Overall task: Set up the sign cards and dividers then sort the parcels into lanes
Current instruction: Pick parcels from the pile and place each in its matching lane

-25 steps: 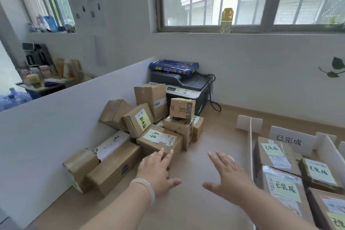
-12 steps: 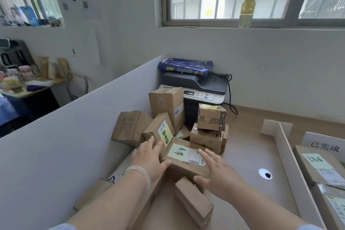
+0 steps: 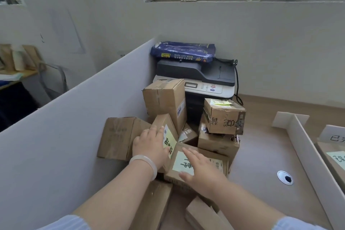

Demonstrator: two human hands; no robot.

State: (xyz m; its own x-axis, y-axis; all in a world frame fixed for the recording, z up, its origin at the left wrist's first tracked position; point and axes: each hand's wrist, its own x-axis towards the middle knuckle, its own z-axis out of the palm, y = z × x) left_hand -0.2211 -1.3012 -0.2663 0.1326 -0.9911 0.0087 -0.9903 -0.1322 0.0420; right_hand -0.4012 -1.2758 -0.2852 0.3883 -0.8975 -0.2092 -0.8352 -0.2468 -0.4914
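Note:
A heap of brown cardboard parcels lies against the white partition. My left hand (image 3: 151,144) rests flat on a tilted parcel with a yellow note (image 3: 166,129). My right hand (image 3: 199,170) lies with straight fingers on a flat parcel with a pale green note (image 3: 214,160) in front of the heap. Behind stand a tall parcel (image 3: 165,101) and a small parcel with black writing (image 3: 225,116). At the right a white divider (image 3: 313,157) fences off a lane with a sign card (image 3: 334,135) and a labelled parcel (image 3: 334,158).
A printer (image 3: 201,78) with a blue pack of copy paper (image 3: 183,52) on it stands in the corner behind the heap. The white partition (image 3: 65,136) runs along the left. A round cable hole (image 3: 285,177) sits in the wooden desk (image 3: 261,155).
The view has closed in on the heap. Both hands have slid forward: the left further up the tilted parcel, the right onto the green note of the flat parcel.

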